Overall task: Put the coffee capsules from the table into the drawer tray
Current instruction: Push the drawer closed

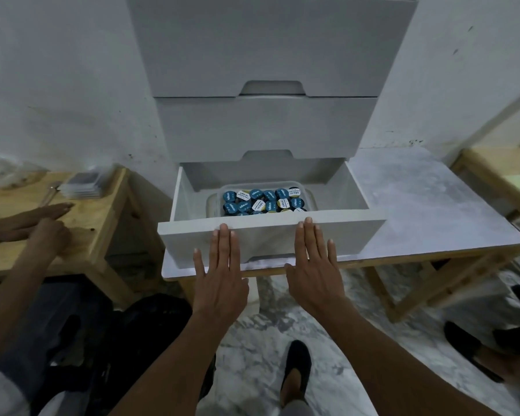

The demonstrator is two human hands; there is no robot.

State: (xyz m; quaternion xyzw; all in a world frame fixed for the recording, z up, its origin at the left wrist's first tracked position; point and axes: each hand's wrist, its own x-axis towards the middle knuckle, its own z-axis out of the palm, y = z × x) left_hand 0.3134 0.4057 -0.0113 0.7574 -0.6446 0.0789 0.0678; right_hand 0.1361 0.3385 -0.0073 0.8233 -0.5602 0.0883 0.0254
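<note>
Risk, hard shove: likely to jolt the clear plastic tray (213, 202) and tip loose pods over its rim.
Risk, uneven push: could skew the white bottom drawer (270, 238) and jam it partway; calls for equal pressure from both palms.
Risk, fingertips (308, 221): up at the top edge of the drawer front, so liable to be pinched under the closed drawer above unless drawn back in time.
Risk, tall white drawer unit (267, 55): perhaps light enough to slide back on the pale marbled tabletop (418, 205) instead of taking the drawer.
Left hand (219, 274): flat, fingers straight and slightly spread, pressed on the drawer front, holding nothing.
Right hand (312, 265): likewise flat on the front, nothing held.
Coffee capsules (264, 201): small round pods with blue, white and yellow printed foil lids, mostly lids-up in rows, a few tilted.
Location: packed in the tray inside the open drawer; none visible on the tabletop.
Stage, as judged: loading done, closing in hand.
</note>
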